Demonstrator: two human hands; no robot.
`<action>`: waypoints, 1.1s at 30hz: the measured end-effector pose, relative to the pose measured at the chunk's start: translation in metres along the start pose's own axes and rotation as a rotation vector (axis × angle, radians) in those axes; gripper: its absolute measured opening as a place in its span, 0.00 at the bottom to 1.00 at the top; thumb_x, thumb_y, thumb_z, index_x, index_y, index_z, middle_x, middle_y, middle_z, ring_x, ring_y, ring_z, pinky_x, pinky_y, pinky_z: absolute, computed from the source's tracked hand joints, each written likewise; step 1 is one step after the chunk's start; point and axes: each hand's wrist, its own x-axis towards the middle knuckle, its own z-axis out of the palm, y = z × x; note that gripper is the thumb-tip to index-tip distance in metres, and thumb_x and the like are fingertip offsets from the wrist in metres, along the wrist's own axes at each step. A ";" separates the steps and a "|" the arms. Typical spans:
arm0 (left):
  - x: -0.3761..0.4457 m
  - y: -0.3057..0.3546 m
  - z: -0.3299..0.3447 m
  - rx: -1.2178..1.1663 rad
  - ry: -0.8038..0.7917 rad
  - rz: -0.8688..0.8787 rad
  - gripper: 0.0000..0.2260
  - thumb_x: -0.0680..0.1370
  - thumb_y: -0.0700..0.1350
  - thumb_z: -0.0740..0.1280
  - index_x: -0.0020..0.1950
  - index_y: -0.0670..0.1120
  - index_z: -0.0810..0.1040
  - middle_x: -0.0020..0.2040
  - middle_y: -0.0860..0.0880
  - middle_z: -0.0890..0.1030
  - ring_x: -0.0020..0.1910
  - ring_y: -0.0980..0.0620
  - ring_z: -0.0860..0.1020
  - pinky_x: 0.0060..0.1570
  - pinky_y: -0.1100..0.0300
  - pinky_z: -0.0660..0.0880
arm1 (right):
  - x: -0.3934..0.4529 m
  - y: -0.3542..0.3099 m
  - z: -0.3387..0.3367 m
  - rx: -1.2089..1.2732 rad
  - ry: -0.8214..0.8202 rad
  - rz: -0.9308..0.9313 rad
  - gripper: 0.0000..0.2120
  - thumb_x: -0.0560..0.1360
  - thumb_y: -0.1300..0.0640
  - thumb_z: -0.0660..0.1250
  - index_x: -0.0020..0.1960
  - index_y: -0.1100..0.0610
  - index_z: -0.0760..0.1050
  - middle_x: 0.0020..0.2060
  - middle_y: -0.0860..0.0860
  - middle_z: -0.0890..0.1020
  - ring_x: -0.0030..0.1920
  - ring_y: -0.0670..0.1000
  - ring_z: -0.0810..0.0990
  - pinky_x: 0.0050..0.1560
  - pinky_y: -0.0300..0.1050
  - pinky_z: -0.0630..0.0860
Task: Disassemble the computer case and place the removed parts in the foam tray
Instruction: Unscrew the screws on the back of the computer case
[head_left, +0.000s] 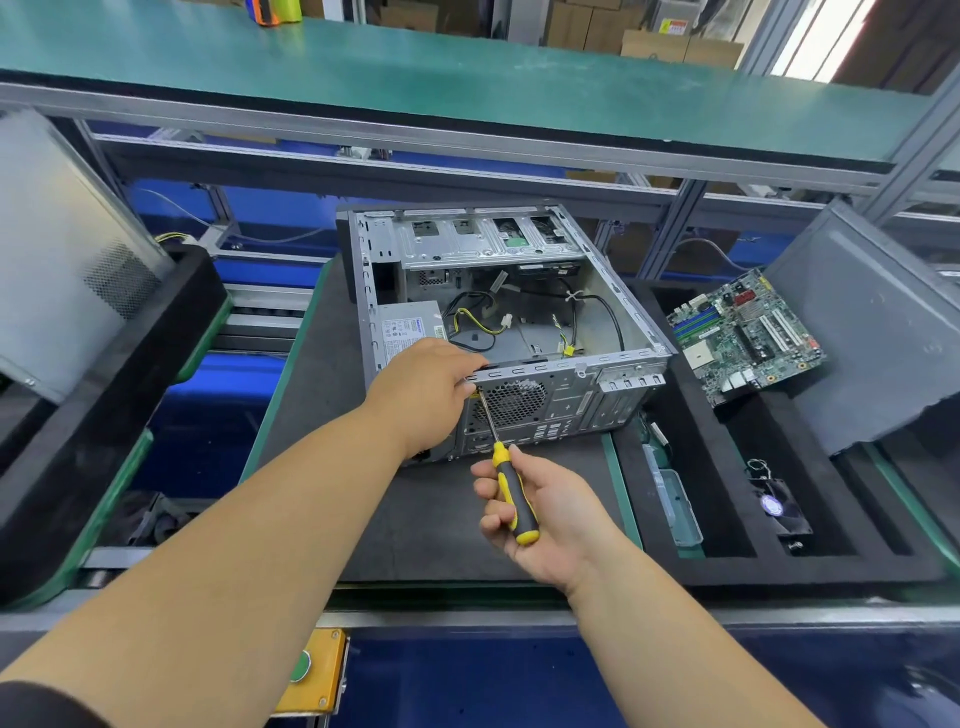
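I see one open computer case (498, 312) lying on a dark mat on the desk (322, 364) at centre, with a green shelf (415, 78) at 12 o'clock and cardboard boxes beyond. At 3 o'clock the black foam tray (727, 566) holds one circuit board (743, 332), one grey panel (878, 332) and one small fan (779, 506). My left hand (421, 389) has its grip clamped on the case's rear edge; my right hand (540, 514) has its grip clamped on one yellow screwdriver (511, 493), whose tip touches the rear of the case.

The left hand (421, 395) covers the near-left corner of the computer case (519, 322), so the screwdriver (506, 478) tip vanishes behind its fingers. The power supply (410, 330) label is too small to read. The grey side panel (872, 332) runs off the right edge.
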 end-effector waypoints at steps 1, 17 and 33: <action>0.000 0.000 0.000 0.002 0.003 0.001 0.17 0.82 0.44 0.60 0.71 0.51 0.72 0.66 0.52 0.76 0.69 0.49 0.66 0.66 0.53 0.65 | 0.001 0.001 0.000 -0.005 0.013 -0.008 0.20 0.82 0.49 0.60 0.46 0.65 0.80 0.32 0.54 0.78 0.24 0.48 0.69 0.27 0.39 0.73; -0.001 -0.002 0.004 0.024 0.049 0.025 0.15 0.82 0.45 0.60 0.68 0.51 0.74 0.61 0.51 0.79 0.64 0.48 0.68 0.61 0.54 0.68 | 0.001 0.006 0.018 -0.404 0.247 -0.163 0.20 0.83 0.48 0.58 0.44 0.62 0.77 0.29 0.54 0.76 0.23 0.47 0.66 0.24 0.39 0.65; -0.008 0.001 0.002 0.107 0.047 0.075 0.21 0.78 0.47 0.64 0.71 0.50 0.70 0.63 0.50 0.77 0.66 0.48 0.69 0.67 0.52 0.66 | 0.005 0.001 0.010 -0.252 0.165 -0.133 0.14 0.80 0.51 0.63 0.47 0.62 0.77 0.30 0.54 0.79 0.23 0.47 0.69 0.26 0.40 0.69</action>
